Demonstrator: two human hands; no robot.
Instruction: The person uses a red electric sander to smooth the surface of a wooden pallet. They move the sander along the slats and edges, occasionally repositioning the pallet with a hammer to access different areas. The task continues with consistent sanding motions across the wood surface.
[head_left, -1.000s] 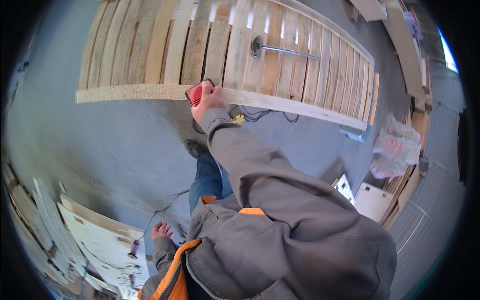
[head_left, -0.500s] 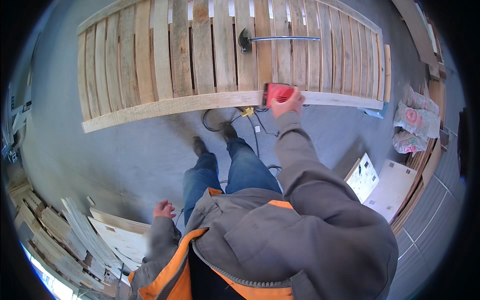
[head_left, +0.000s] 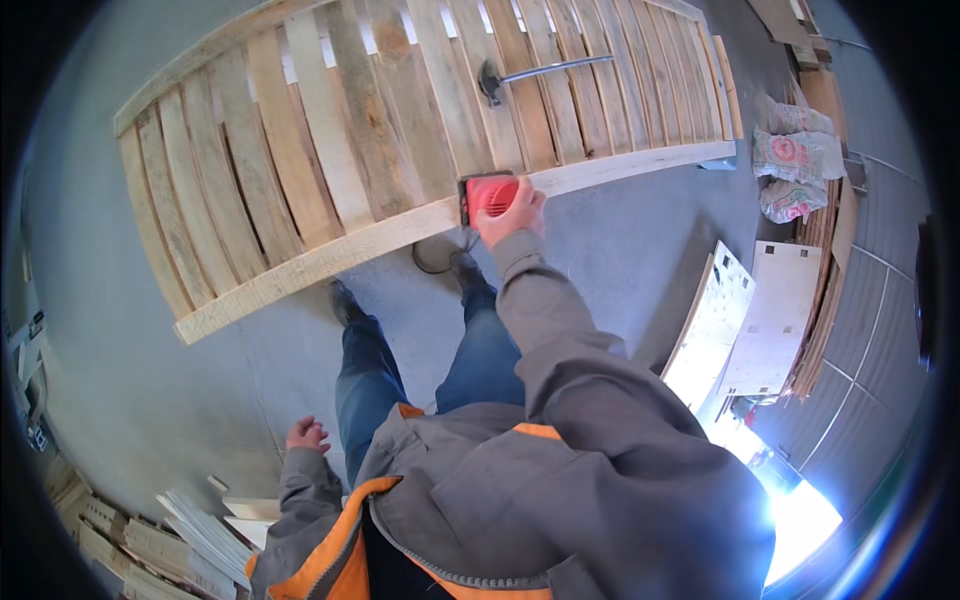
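Observation:
My right hand (head_left: 516, 213) grips a red power tool (head_left: 487, 196) and presses it against the front rail of a large slatted wooden frame (head_left: 330, 160) lying on the grey floor. A black cord (head_left: 432, 262) trails from the tool down by my feet. My left hand (head_left: 306, 435) hangs at my side with curled fingers and nothing in it. A hammer (head_left: 540, 72) with a metal handle rests on the slats beyond the tool.
White perforated boards (head_left: 745, 310) lean at the right next to stacked planks. Filled sacks (head_left: 795, 160) lie at the upper right. A pile of wooden offcuts (head_left: 150, 540) sits at the lower left. A glaring light patch (head_left: 800, 520) is at the lower right.
My right hand has slid the red tool along the front rail of the frame while I stepped sideways. My left hand stays down at my side.

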